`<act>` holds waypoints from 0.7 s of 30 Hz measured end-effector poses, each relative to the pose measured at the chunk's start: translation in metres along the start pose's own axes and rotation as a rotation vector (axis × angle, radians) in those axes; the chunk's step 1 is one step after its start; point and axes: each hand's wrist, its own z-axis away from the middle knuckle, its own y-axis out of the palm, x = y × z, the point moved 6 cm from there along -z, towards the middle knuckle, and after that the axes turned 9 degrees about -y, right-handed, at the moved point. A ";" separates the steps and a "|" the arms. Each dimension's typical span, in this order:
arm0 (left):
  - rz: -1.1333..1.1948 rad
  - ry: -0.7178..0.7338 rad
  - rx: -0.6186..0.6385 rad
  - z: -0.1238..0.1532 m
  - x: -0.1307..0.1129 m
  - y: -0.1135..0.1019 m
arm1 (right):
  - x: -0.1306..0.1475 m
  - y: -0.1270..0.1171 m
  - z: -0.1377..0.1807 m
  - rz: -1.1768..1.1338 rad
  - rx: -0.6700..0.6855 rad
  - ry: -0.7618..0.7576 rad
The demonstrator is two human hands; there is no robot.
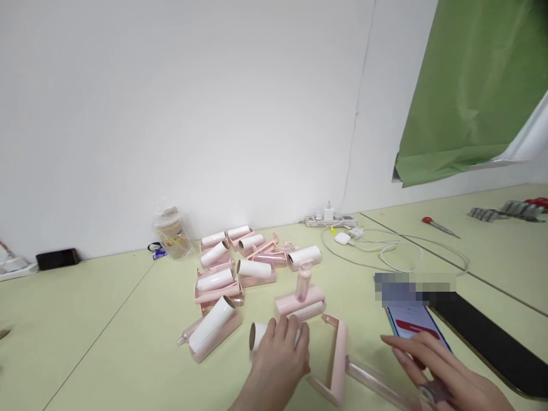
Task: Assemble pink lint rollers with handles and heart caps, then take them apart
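My left hand [280, 348] is closed over a white roll [257, 335] lying on the table, and its fingers hide most of it. My right hand [445, 371], blurred at the lower right, grips one end of a long clear tube [377, 381]; its index finger reaches out over a phone [413, 322]. The tube's far end meets a pink U-shaped frame [340, 359] lying between my hands. Just beyond my left hand, a small clear-and-pink bottle [303, 282] stands in front of or on a pink holder [306, 299] with a white roll in it.
Several pink holders with white rolls [214, 325] are heaped left of centre. A bagged cup [171, 231] stands by the wall. White cables [398, 251] run from a power strip [314, 221]. A long black object [492, 342], a red-handled screwdriver [439, 226] and silvery strips [507, 211] lie right.
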 end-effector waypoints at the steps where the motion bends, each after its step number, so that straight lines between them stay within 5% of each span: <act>1: 0.021 0.006 -0.002 0.004 0.000 -0.003 | 0.004 0.004 -0.012 0.016 0.027 0.004; 6: 0.138 0.026 0.047 0.008 0.008 -0.016 | 0.027 0.044 -0.095 0.002 0.306 0.140; 11: 0.147 -0.026 0.056 -0.011 0.020 -0.012 | 0.050 0.079 -0.143 -0.099 0.453 0.034; 21: 0.169 -0.117 0.006 -0.051 0.054 0.012 | -0.026 0.078 -0.176 0.094 0.434 0.270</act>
